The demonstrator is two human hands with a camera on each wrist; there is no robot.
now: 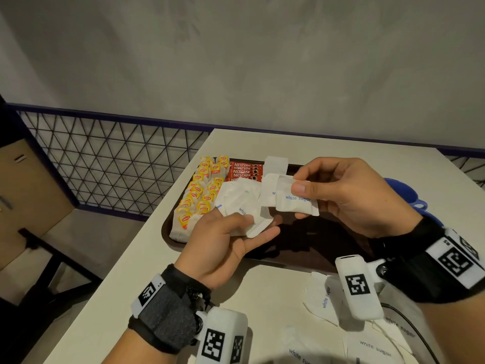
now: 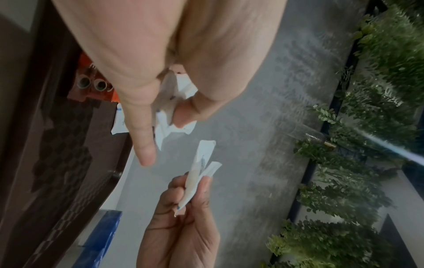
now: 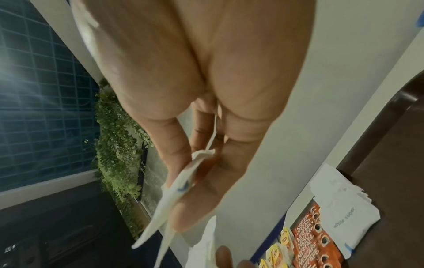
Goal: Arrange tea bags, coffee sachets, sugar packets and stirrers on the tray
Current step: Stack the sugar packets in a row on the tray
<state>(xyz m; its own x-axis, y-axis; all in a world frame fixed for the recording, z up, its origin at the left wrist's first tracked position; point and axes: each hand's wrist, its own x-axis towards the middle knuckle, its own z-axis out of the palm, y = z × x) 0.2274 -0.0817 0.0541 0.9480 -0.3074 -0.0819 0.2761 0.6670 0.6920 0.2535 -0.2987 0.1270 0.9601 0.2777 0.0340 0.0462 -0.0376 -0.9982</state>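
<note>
Loose white paper sugar packets printed "white sugar" (image 1: 325, 298) lie on the pale tabletop (image 1: 147, 258) at the lower right of the head view, in front of the dark brown plastic tray (image 1: 315, 248). Above the tray's centre, the left hand (image 1: 223, 245) holds a bunch of white sugar packets (image 1: 241, 203), thumb pressed on top and fingers curled beneath; in the left wrist view the bunch (image 2: 171, 101) sits between thumb and palm while the forefinger points straight out. The right hand (image 1: 349, 195) pinches two white sugar packets (image 1: 291, 195) between thumb and fingers, close beside the left hand's bunch; whether the two groups touch cannot be told. The right wrist view shows these packets (image 3: 169, 203) edge-on between the fingers. On the tray's far left part lie rows of yellow-tagged tea bags (image 1: 199, 195). Just right of them, at the tray's far edge, red coffee sachets (image 1: 245, 170) are stacked side by side. Right of the sachets, a small pile of white sugar packets (image 1: 275, 164) rests on the tray, also seen at the lower right of the right wrist view (image 3: 344, 214). A blue plastic object (image 1: 404, 190) lies on the tabletop beyond the right wrist.
</note>
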